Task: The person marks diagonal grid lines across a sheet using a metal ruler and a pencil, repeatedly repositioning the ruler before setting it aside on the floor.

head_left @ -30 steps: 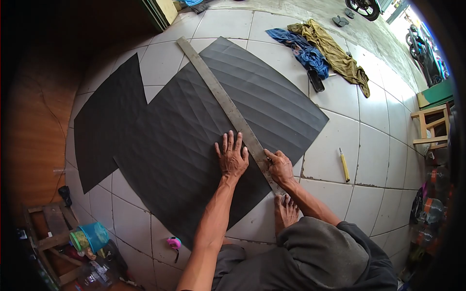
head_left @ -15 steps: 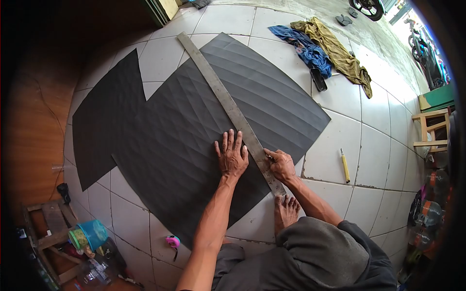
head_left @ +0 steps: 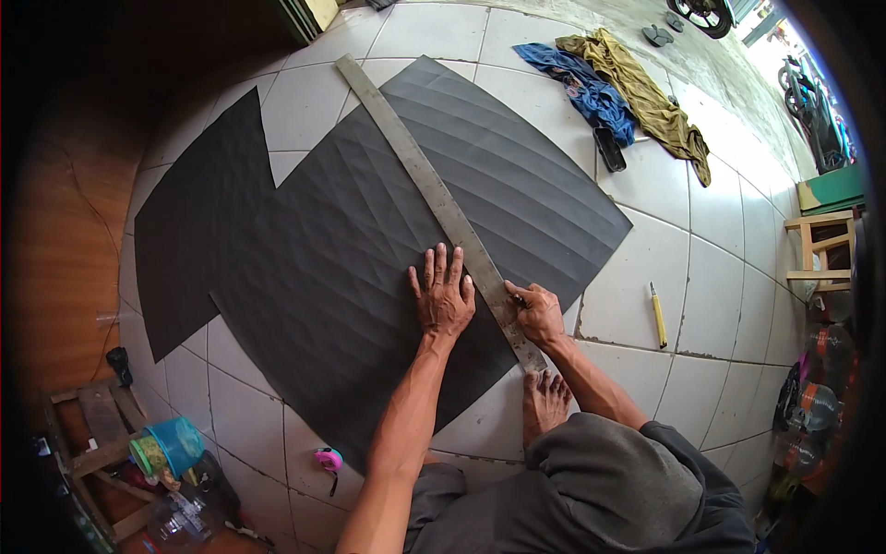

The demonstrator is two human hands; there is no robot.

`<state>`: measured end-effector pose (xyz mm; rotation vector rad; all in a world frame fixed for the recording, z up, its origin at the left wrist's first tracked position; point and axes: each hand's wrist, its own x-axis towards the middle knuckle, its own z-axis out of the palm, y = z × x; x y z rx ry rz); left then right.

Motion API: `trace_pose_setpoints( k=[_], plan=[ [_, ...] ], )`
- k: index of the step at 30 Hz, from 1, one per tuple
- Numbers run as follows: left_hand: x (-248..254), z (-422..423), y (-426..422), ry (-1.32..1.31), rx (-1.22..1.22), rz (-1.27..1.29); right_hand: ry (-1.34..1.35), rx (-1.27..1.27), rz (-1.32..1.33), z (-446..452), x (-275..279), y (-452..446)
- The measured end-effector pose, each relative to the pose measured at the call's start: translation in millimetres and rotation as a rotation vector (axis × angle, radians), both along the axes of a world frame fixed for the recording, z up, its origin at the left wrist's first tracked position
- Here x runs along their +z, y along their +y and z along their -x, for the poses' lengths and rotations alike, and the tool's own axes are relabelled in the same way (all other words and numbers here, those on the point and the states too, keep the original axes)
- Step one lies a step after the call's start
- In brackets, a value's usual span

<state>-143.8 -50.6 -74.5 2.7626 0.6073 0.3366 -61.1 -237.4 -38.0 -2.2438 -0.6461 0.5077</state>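
Observation:
A large black sheet [head_left: 323,258] with a notch in its upper left lies on the tiles. Across it runs a long metal ruler [head_left: 425,175], its near end by my bare foot [head_left: 546,404]. My left hand [head_left: 443,297] rests flat on the sheet, fingers spread, just left of the ruler. At the ruler's right edge, near its lower end, my right hand [head_left: 535,312] is closed with the forefinger extended; what it holds, if anything, is hidden. A yellow cutter [head_left: 658,317] lies on the floor to the right.
A pink tape measure [head_left: 328,458] sits at the lower left, near a wooden frame [head_left: 101,452] and a blue cup [head_left: 177,445]. Blue and olive cloths [head_left: 637,92] and a black tray [head_left: 609,150] lie at the upper right. A wooden stool [head_left: 821,247] stands at the right.
The view has shifted slightly. Both hands and the ruler keep almost the same places on the sheet.

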Motion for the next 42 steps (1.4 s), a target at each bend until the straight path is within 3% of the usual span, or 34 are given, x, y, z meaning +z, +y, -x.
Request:
trace_pose_setpoints(
  k=[5, 17, 26, 32, 39, 42],
  plan=[
    [-1, -1, 0, -0.011, -0.001, 0.006, -0.144, -0.01, 0.054, 7, -2, 0],
    [-4, -2, -3, -0.029, 0.017, 0.007, -0.155, -0.066, 0.142, 8, 15, 3],
    [-3, -91, 51, -0.082, 0.186, 0.093, -0.187, -0.033, 0.159, 9, 14, 3],
    [24, -119, 75, 0.121, 0.251, 0.082, -0.117, -0.036, 0.195, 7, 23, 5],
    [0, -119, 72, 0.139, 0.264, -0.017, -0.17, 0.032, 0.096, -20, 17, 14],
    [-11, -118, 74, 0.165, 0.232, -0.083, -0.252, 0.059, -0.033, -79, 29, 73]
  ],
)
